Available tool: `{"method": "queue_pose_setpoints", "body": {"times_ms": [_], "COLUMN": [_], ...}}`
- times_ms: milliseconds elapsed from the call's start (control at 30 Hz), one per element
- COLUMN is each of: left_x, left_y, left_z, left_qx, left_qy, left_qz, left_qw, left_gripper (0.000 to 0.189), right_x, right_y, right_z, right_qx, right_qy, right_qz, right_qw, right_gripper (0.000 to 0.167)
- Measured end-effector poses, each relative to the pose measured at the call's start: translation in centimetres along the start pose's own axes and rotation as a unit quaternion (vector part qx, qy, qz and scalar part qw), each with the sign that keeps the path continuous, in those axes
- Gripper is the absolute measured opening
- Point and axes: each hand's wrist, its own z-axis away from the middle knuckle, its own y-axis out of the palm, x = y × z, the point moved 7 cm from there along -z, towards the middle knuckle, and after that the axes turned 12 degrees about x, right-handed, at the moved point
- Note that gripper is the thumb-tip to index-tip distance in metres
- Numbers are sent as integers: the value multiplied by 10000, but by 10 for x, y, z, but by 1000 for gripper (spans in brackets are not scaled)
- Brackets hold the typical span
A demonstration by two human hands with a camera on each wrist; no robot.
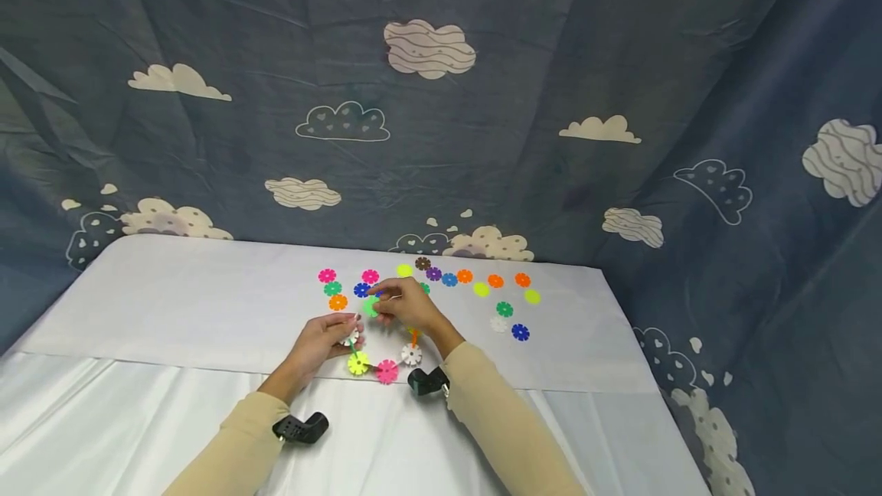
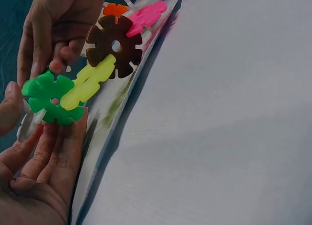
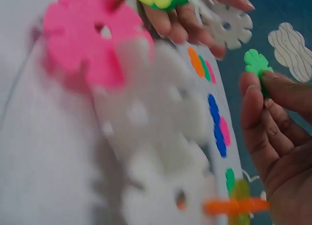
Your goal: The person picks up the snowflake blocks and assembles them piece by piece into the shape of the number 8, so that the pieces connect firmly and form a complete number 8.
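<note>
My left hand (image 1: pixel 318 339) grips the end of a chain of slotted plastic snowflake discs. At that end, a white disc (image 3: pixel 231 27) lies by its fingers, joined to a green disc (image 2: pixel 46 91). From there the chain runs through a yellow disc (image 2: pixel 90 83), a brown disc (image 2: pixel 109 39) and a pink disc (image 1: pixel 387 371) to a white one (image 1: pixel 411 354) and an orange one (image 1: pixel 415 337), curving below the hands. Between thumb and fingers, my right hand (image 1: pixel 413 305) pinches a loose light green disc (image 3: pixel 256 61), held up a short way from the left hand's white disc.
Loose discs lie on the white table (image 1: pixel 186 297) beyond the hands, among them an orange disc (image 1: pixel 338 302) at left and a blue disc (image 1: pixel 520 332) at right. A dark cloud-patterned curtain (image 1: pixel 482 174) hangs behind the table.
</note>
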Motion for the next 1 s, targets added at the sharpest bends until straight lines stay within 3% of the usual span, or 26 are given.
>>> {"method": "queue_pose_setpoints", "body": {"times_ms": [133,300,633,867,1000], "left_x": [2,2,-4,-2,-1], "left_y": [0,-1,3,2,3], "left_z": [-2,-2,3,6,6], "left_qx": [-38,-99,-203,-452,-419], "left_qy": [-16,-21,349,389,447], "left_qz": [-17,-60,-302,-453,-520], "left_qw": [10000,9999,9987,9972,9968], "left_gripper": [38,38,36,32,33], "right_x": [-1,-1,4,8,9], "right_y": [6,9,14,19,17], "right_z": [-5,-9,-15,-22,-23], "right_qx": [-95,-80,-78,254,373], "right_qy": [-109,-62,-85,18,179], "right_qz": [-344,-385,-87,206,438], "right_qw": [9993,9992,9999,9995,9982], "right_gripper": [19,17,14,15,14]}}
